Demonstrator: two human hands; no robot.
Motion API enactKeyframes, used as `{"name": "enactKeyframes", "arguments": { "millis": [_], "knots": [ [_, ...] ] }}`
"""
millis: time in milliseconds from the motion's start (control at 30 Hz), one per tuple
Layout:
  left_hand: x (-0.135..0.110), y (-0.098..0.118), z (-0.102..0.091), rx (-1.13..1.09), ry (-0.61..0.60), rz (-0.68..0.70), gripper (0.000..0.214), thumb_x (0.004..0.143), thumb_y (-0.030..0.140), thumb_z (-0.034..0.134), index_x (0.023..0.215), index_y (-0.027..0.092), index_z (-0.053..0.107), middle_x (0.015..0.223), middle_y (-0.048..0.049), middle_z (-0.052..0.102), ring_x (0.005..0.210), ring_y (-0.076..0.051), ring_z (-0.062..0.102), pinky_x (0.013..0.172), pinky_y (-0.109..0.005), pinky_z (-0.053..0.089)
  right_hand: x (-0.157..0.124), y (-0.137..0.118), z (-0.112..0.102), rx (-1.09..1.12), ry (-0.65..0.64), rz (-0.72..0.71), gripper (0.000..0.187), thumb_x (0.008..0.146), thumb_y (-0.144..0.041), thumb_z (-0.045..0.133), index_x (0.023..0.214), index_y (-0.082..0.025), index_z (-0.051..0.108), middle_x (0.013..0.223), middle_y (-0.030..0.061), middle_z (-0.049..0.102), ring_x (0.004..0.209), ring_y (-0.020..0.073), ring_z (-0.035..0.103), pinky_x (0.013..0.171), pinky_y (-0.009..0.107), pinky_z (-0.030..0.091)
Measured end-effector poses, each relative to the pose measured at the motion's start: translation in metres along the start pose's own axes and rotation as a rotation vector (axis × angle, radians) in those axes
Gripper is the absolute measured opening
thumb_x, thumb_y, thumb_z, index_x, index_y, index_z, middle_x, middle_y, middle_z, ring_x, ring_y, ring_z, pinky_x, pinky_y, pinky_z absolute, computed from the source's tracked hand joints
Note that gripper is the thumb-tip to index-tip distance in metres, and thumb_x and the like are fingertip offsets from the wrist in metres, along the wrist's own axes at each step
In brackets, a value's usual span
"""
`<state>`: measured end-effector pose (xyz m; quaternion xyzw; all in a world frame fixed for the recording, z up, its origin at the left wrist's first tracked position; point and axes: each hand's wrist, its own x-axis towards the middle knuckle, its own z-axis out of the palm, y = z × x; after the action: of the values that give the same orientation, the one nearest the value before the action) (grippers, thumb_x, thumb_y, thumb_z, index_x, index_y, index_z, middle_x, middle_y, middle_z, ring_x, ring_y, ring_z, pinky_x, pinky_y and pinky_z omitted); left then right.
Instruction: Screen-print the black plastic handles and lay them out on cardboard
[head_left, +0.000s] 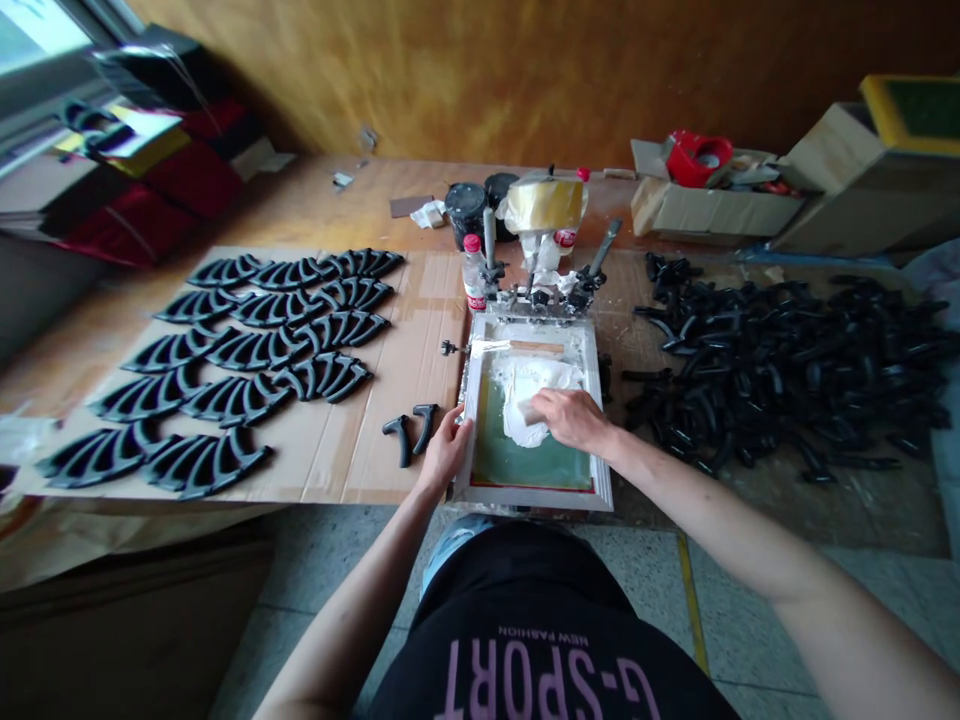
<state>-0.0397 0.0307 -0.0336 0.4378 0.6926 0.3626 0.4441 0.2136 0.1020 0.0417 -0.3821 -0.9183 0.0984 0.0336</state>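
A silk-screen printing frame (604, 465) with a pale metal border and green mesh lies in front of me, white ink (517, 410) spread over its upper middle. My right hand (570, 418) is closed around a small scraper (531, 411), pressed into the ink; the hand covers part of the tool. At the frame's left edge, my left hand (448, 447) has its fingers curled against the border, and what lies under them is hidden. Just left of it, two black curved plastic handles (414, 432) rest on the cardboard (360, 470).
Rows of black handles (240, 345) cover the cardboard at left; a loose heap of black parts (780, 370) lies at right. Behind the frame stand its clamp (540, 298), a red-capped bottle (474, 272) and dark tubs (466, 212). An open carton (720, 210) sits back right.
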Motion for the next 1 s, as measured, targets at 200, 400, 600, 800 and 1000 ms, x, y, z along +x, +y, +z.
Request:
{"name": "enactKeyframes", "arguments": {
  "millis": [200, 400, 600, 800, 1000],
  "knots": [
    [-0.001, 0.003, 0.0, 0.074, -0.002, -0.024, 0.058, 0.085, 0.057, 0.052, 0.131, 0.021, 0.057, 0.088, -0.0042, 0.07, 0.076, -0.019, 0.063, 0.066, -0.027, 0.046, -0.016, 0.009, -0.011, 0.074, 0.008, -0.137, 0.02, 0.079, -0.008, 0.054, 0.086, -0.022, 0.068, 0.083, 0.0001, 0.068, 0.076, 0.0154, 0.061, 0.061, 0.024, 0.037],
    [-0.001, 0.004, 0.0, -0.002, -0.013, -0.015, 0.062, 0.083, 0.056, 0.056, 0.133, 0.019, 0.054, 0.086, -0.0051, 0.071, 0.072, -0.018, 0.063, 0.062, -0.027, 0.047, -0.021, -0.003, 0.016, 0.069, 0.191, -0.118, 0.028, 0.083, -0.006, 0.05, 0.099, -0.02, 0.069, 0.097, 0.005, 0.07, 0.088, 0.0167, 0.062, 0.07, 0.025, 0.044],
    [-0.009, 0.019, -0.006, -0.111, -0.046, -0.029, 0.066, 0.081, 0.053, 0.061, 0.137, 0.018, 0.05, 0.084, -0.0043, 0.07, 0.068, -0.016, 0.062, 0.058, -0.024, 0.045, -0.003, 0.002, 0.001, 0.127, 0.231, -0.036, 0.016, 0.087, -0.022, 0.062, 0.102, -0.023, 0.067, 0.096, 0.0013, 0.069, 0.084, 0.0164, 0.064, 0.069, 0.024, 0.046],
    [-0.026, 0.074, -0.024, -0.278, 0.011, 0.049, 0.059, 0.079, 0.061, 0.062, 0.12, 0.018, 0.065, 0.077, -0.0007, 0.066, 0.059, -0.011, 0.056, 0.052, -0.021, 0.041, 0.045, 0.055, -0.066, 0.166, 0.468, 0.25, 0.056, 0.083, -0.032, 0.07, 0.136, -0.026, 0.051, 0.108, 0.0042, 0.067, 0.084, 0.0184, 0.063, 0.075, 0.031, 0.049],
    [-0.01, 0.16, -0.022, -0.602, 0.137, 0.384, 0.039, 0.088, 0.054, 0.056, 0.101, 0.018, 0.066, 0.095, -0.0049, 0.067, 0.077, -0.013, 0.063, 0.067, -0.024, 0.053, -0.01, 0.116, -0.063, 0.249, 0.622, 0.724, 0.029, 0.096, -0.033, 0.047, 0.104, -0.012, 0.066, 0.088, 0.0099, 0.069, 0.077, 0.0168, 0.06, 0.076, 0.03, 0.045]
  ]
}}
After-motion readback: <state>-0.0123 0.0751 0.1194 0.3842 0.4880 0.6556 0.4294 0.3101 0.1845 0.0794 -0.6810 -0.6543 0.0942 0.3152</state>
